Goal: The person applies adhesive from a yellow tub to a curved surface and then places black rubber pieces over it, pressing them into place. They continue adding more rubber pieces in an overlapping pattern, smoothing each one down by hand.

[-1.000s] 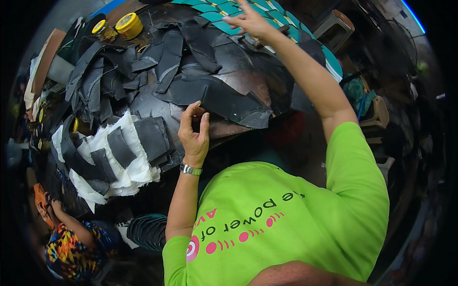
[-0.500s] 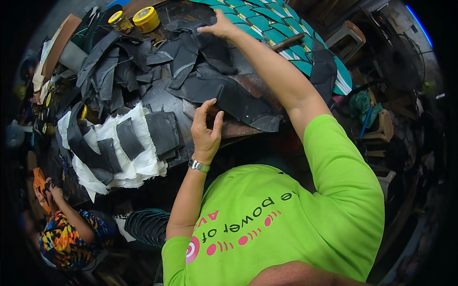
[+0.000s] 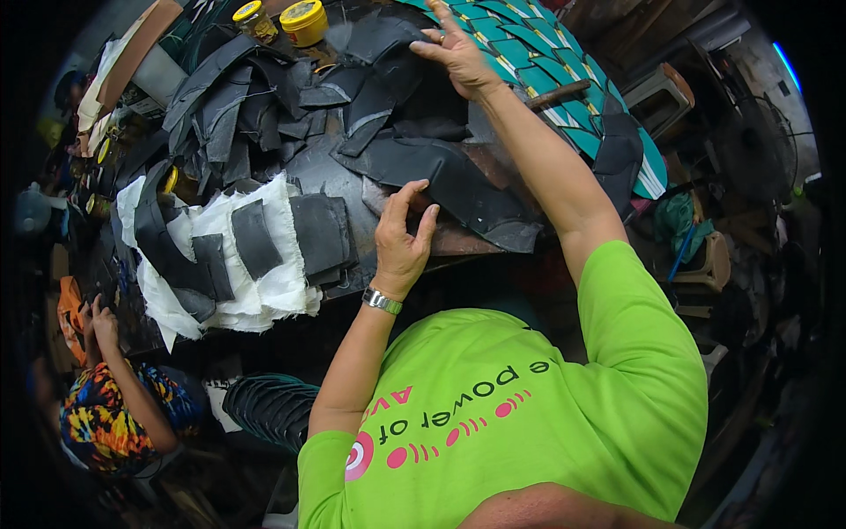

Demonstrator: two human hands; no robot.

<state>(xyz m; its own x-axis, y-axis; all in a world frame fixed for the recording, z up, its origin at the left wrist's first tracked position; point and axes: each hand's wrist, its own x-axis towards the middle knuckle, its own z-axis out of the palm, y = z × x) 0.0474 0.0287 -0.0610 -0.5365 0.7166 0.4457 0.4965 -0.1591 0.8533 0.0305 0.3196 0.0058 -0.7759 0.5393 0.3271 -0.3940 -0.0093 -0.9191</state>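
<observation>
My left hand (image 3: 404, 242) hovers at the near edge of the worktable, fingers curved and thumb apart, with nothing seen in it. Just beyond its fingertips lies a long black sheet piece (image 3: 449, 181), leather-like and curved. Farther off, my right hand (image 3: 463, 63) is stretched out with its fingers spread. It is beside a heap of cut black pieces (image 3: 374, 84) and the rows of teal strap-like pieces (image 3: 520, 57). Whether its fingertips touch the teal pieces I cannot tell. To the left, black patches (image 3: 257, 240) rest on frayed white cloth (image 3: 286, 286).
Two yellow-lidded containers, a tub (image 3: 304, 24) and a jar (image 3: 256, 22), stand at the far side. A dark stick (image 3: 560, 93) lies against the teal rows. Another person (image 3: 123, 406) works at lower left. Plastic stools (image 3: 659, 93) and a fan (image 3: 749, 145) are at the right.
My right hand has moved off the black heap, farther away and toward the teal pieces, its fingers stretching out. My left hand keeps its pose. The whole view has shifted slightly.
</observation>
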